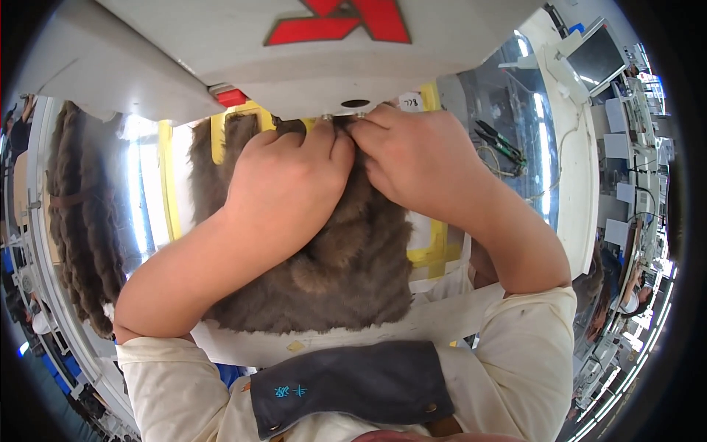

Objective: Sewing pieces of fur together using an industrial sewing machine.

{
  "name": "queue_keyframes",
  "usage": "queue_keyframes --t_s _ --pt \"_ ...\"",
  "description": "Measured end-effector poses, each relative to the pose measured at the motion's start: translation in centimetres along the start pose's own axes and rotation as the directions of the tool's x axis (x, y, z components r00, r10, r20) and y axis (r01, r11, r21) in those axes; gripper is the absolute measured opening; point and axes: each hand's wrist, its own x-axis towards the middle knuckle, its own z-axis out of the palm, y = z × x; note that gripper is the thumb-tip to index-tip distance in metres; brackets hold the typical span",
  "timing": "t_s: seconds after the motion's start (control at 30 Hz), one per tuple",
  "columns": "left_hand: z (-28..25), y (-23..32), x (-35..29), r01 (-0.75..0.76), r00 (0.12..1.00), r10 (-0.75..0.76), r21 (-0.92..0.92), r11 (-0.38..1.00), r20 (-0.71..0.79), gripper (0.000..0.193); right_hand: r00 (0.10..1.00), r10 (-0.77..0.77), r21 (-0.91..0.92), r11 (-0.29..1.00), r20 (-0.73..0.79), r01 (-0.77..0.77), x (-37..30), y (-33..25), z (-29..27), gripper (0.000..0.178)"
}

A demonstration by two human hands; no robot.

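A piece of brown fur (331,287) lies across the worktable beneath my forearms. My left hand (291,177) rests on its far part, fingers bent and closed on the fur. Beside it, my right hand (423,155) pinches the fur, thumb and fingers pressed together. Both sets of fingertips meet just under the front of a white machine head (272,81) that looks like a sewing machine. The exact spot between the fingertips is partly hidden by the hands and the machine.
Yellow tape strips (172,184) mark the tabletop around the fur. At the left hang several brown fur strips (82,221). A green and black hand tool (502,147) lies to the right near a thin cord. A monitor (598,59) stands at the far right.
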Motion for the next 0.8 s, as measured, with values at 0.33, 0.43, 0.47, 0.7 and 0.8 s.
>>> queue_keyframes --t_s 0.33,0.43,0.47,0.7,0.8 --pt "0.3 0.8 0.3 0.008 0.998 -0.010 0.032 0.999 0.054 0.030 1.000 0.013 0.047 0.999 -0.015 -0.012 -0.7 0.9 0.0 0.009" --pt "0.3 0.6 0.1 0.016 1.000 -0.016 0.030 0.999 0.013 0.030 1.000 0.022 0.082 0.996 -0.001 -0.022 -0.5 1.3 0.2 0.012" --pt "0.3 0.5 0.0 0.007 1.000 -0.007 0.033 0.999 0.005 0.030 1.000 0.022 0.111 0.994 0.012 -0.023 -0.5 1.6 0.4 0.014" --pt "0.3 0.1 0.2 -0.039 0.996 0.039 -0.006 0.999 -0.076 0.020 1.000 0.017 0.254 0.967 0.004 -0.017 -0.8 2.9 0.2 0.031" --pt "0.7 -0.5 0.0 -0.069 0.993 0.066 -0.026 0.997 -0.097 0.027 0.997 0.028 0.239 0.970 0.078 -0.046 -0.3 2.9 -0.2 0.032"
